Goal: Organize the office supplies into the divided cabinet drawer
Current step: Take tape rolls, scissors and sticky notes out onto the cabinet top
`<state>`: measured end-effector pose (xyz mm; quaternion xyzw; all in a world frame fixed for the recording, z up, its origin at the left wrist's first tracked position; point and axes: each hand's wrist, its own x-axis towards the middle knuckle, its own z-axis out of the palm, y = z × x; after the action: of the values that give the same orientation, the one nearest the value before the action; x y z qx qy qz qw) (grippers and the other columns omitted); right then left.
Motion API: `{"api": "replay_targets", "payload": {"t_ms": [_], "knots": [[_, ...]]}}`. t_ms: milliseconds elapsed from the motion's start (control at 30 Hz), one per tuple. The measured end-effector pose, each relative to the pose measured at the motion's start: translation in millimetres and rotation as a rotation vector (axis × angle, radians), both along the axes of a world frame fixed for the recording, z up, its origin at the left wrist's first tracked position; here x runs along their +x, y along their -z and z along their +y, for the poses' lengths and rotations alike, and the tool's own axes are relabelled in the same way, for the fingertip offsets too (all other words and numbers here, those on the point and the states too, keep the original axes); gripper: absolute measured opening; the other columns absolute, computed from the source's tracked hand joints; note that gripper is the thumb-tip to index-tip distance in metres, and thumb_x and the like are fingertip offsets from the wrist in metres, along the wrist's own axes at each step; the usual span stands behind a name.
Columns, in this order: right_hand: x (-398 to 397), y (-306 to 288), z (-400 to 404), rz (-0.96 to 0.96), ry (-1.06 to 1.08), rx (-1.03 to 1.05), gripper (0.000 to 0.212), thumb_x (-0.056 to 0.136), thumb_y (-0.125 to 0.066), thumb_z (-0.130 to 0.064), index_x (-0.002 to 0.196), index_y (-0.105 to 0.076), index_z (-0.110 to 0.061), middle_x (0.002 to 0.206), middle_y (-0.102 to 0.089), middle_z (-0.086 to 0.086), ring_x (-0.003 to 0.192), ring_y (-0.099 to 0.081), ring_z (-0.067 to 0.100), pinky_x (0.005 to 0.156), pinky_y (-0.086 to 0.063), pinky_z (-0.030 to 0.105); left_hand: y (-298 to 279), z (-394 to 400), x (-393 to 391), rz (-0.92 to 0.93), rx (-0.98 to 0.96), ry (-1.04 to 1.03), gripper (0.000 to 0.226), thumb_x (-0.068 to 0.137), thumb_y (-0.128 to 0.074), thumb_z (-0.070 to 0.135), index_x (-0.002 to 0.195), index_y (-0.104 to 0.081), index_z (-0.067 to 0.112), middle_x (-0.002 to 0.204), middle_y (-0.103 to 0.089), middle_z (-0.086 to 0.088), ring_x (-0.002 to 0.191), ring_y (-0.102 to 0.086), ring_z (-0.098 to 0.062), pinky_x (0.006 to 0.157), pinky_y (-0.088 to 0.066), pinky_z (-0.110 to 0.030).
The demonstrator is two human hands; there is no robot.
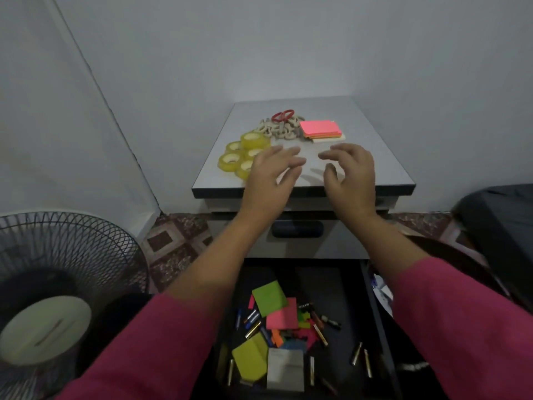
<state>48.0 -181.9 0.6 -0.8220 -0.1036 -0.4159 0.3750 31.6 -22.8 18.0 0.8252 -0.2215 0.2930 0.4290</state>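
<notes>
Both my hands hover over the front of the grey cabinet top (372, 140), fingers spread and empty. My left hand (271, 177) is just right of several yellow tape rolls (242, 151). My right hand (350, 174) is in front of a stack of pink and orange sticky notes (320, 129). Behind the hands lie a heap of beige clips (278, 129) and red-handled scissors (283, 115). Below, the black drawer (375, 327) stands pulled out, holding loose green, pink and yellow sticky pads (281, 313), pens and small metal pieces mixed together.
A standing fan (57, 272) is at the lower left, close to my left sleeve. A dark object (496, 226) sits at the right. The cabinet stands against a white wall corner on a patterned floor. A closed upper drawer with a dark handle (297, 228) lies under the top.
</notes>
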Motion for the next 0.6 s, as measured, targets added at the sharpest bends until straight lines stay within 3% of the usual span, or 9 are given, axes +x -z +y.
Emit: {"api": "replay_targets", "payload": {"t_ms": [100, 167, 233, 333, 467, 533, 600], "knots": [[-36, 33, 3, -0.010, -0.039, 0.015, 0.023, 0.083, -0.054, -0.005, 0.099, -0.071, -0.008, 0.105, -0.059, 0.010, 0.105, -0.049, 0.020, 0.092, -0.028, 0.004, 37, 4, -31, -0.072, -0.037, -0.033, 0.020, 0.089, -0.061, 0.011, 0.104, -0.073, 0.011, 0.112, -0.062, 0.011, 0.116, -0.049, -0.016, 0.101, -0.030, -0.009], [-57, 63, 3, 0.073, -0.063, 0.042, 0.024, 0.082, -0.055, -0.003, 0.099, -0.070, -0.010, 0.104, -0.057, 0.008, 0.104, -0.047, 0.017, 0.090, -0.028, 0.004, 67, 9, -46, 0.003, -0.055, -0.072, 0.019, 0.087, -0.063, 0.009, 0.102, -0.074, 0.011, 0.107, -0.065, 0.010, 0.109, -0.049, -0.011, 0.096, -0.030, -0.005], [-75, 94, 3, 0.248, -0.084, 0.047, 0.025, 0.083, -0.056, -0.002, 0.101, -0.070, -0.012, 0.105, -0.054, 0.003, 0.105, -0.046, 0.016, 0.086, -0.030, 0.008, 96, 16, -58, 0.173, -0.070, -0.113, 0.018, 0.088, -0.064, 0.007, 0.102, -0.074, 0.011, 0.104, -0.069, 0.004, 0.103, -0.049, -0.006, 0.090, -0.032, -0.003], [-100, 142, 0, 0.533, -0.057, 0.012, 0.027, 0.085, -0.058, 0.002, 0.105, -0.069, -0.013, 0.107, -0.055, 0.002, 0.106, -0.051, 0.017, 0.089, -0.039, 0.024, 137, 30, -68, 0.573, -0.016, -0.121, 0.019, 0.090, -0.060, 0.006, 0.104, -0.073, 0.007, 0.101, -0.071, -0.003, 0.093, -0.058, -0.006, 0.080, -0.042, -0.009], [-125, 188, -11, 1.067, -0.101, -0.128, 0.022, 0.086, -0.061, -0.011, 0.106, -0.068, -0.015, 0.111, -0.062, 0.008, 0.100, -0.061, 0.024, 0.086, -0.047, 0.030, 179, 45, -83, 1.090, 0.343, -0.141, 0.022, 0.092, -0.050, 0.008, 0.100, -0.068, -0.002, 0.105, -0.068, -0.017, 0.100, -0.064, -0.028, 0.079, -0.049, -0.028], [-131, 198, -13, 1.267, -0.169, -0.335, 0.020, 0.089, -0.056, -0.020, 0.106, -0.066, -0.019, 0.110, -0.066, 0.008, 0.099, -0.063, 0.022, 0.084, -0.049, 0.030, 186, 45, -95, 1.198, 0.490, -0.179, 0.029, 0.097, -0.043, 0.011, 0.115, -0.062, -0.004, 0.120, -0.062, -0.019, 0.112, -0.059, -0.030, 0.072, -0.046, -0.020], [-134, 202, -10, 1.347, -0.235, -0.465, 0.026, 0.090, -0.052, -0.020, 0.115, -0.062, -0.022, 0.117, -0.063, 0.004, 0.106, -0.060, 0.021, 0.089, -0.048, 0.031, 196, 41, -102, 1.156, 0.682, -0.111, 0.037, 0.103, -0.033, 0.008, 0.132, -0.048, -0.007, 0.136, -0.052, -0.020, 0.125, -0.050, -0.028, 0.051, -0.037, -0.004]]}}
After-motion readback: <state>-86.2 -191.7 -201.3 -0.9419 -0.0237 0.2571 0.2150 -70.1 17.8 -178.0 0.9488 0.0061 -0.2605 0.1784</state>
